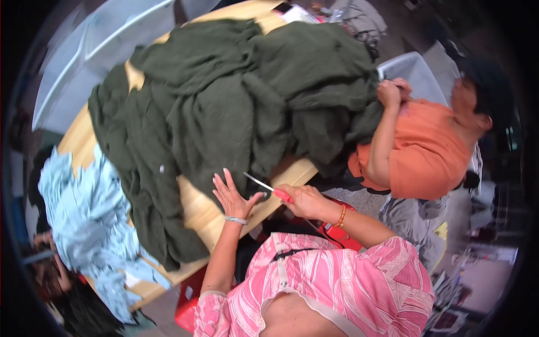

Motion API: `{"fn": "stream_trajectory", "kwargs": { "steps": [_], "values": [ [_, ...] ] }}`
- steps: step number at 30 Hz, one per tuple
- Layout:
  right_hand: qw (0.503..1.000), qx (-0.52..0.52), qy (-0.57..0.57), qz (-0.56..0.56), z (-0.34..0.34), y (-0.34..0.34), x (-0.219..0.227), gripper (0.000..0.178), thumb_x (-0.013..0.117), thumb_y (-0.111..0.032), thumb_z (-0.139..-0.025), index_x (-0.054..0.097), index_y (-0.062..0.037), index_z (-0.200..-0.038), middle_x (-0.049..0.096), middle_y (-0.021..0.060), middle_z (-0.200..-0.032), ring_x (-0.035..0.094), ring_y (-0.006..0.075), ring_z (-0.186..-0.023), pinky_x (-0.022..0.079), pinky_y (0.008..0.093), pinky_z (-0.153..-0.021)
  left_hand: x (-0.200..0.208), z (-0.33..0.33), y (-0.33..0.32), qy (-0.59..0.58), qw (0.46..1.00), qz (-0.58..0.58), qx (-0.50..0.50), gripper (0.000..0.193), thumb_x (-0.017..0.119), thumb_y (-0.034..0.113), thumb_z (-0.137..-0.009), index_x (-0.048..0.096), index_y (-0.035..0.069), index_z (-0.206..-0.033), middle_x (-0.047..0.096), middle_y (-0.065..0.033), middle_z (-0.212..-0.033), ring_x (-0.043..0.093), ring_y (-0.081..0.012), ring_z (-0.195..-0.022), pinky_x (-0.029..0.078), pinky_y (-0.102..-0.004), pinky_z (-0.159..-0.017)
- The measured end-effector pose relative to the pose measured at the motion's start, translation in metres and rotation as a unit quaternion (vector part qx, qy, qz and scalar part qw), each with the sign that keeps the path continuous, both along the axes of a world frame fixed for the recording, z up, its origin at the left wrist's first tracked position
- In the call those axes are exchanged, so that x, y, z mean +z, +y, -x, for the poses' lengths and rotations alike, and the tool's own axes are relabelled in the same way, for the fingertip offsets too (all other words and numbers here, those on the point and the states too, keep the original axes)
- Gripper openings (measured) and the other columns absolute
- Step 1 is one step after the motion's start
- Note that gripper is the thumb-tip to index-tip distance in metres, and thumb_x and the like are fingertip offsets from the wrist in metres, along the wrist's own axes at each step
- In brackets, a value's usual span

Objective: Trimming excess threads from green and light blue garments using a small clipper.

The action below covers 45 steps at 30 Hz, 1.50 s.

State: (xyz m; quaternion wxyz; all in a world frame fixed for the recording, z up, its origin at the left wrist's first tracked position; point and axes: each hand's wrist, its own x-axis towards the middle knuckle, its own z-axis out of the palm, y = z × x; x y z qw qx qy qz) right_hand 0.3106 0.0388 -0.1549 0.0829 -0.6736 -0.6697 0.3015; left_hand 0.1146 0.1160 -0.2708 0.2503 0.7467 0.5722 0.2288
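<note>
Dark green knitted garments lie in a large crumpled heap over the table. My left hand is open at the near edge of the heap, fingers spread, palm down against the green fabric or just above it. To its right, my right hand is closed around a red-handled tool with a slim metal shaft. Its tip points up and left toward the knit. Whether it is scissors or another hand tool, I cannot make out.
The round wooden table shows between the garments. A pile of light blue cloth lies at its left. Pale plastic bins stand at the back left. On the right, a person in an orange shirt has both hands near the heap.
</note>
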Motion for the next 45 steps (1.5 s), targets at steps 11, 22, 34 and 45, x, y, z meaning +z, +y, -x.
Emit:
{"fn": "stream_trajectory", "kwargs": {
  "steps": [11,22,34,45],
  "values": [
    [0.989,-0.128,0.058,-0.037,-0.078,-0.036,0.02,0.035,0.06,-0.022,-0.088,0.051,-0.0102,-0.119,0.066,0.0219,-0.087,0.064,0.0417,-0.08,0.051,0.0508,-0.07,0.076,-0.019,0.079,-0.391,0.905,0.158,-0.052,0.044,0.059,0.003,-0.072,0.056,-0.007,-0.115,0.064,-0.0077,-0.107,0.059,-0.0146,-0.097,0.047,-0.0278,-0.088],
    [0.986,-0.158,0.043,0.035,-0.081,-0.073,0.023,0.034,0.055,-0.025,-0.089,0.053,-0.0125,-0.121,0.066,0.0234,-0.092,0.063,0.0445,-0.083,0.05,0.0543,-0.075,0.365,-0.201,0.167,-0.581,0.773,-0.091,-0.239,0.033,0.059,0.003,-0.076,0.063,-0.003,-0.108,0.069,-0.0101,-0.096,0.063,-0.0149,-0.086,0.052,-0.0308,-0.078],
    [0.978,-0.169,0.068,0.104,-0.072,-0.098,0.012,0.038,0.06,-0.023,-0.088,0.05,-0.0119,-0.123,0.064,0.026,-0.094,0.062,0.046,-0.087,0.049,0.053,-0.076,0.176,-0.211,0.17,-0.305,0.89,-0.268,-0.206,0.051,0.076,0.022,-0.069,0.06,0.006,-0.115,0.052,-0.0238,-0.125,0.05,-0.0401,-0.116,0.042,-0.0452,-0.099],
    [0.994,0.045,0.057,0.078,-0.007,-0.023,0.008,0.036,0.061,-0.02,-0.087,0.052,-0.0098,-0.12,0.065,0.0239,-0.094,0.062,0.0426,-0.087,0.05,0.05,-0.075,-0.043,0.187,0.097,0.08,0.951,-0.049,0.294,0.038,0.075,0.028,-0.075,0.062,0.003,-0.099,0.062,-0.0146,-0.1,0.056,-0.0382,-0.093,0.045,-0.0439,-0.082]
  ]
}}
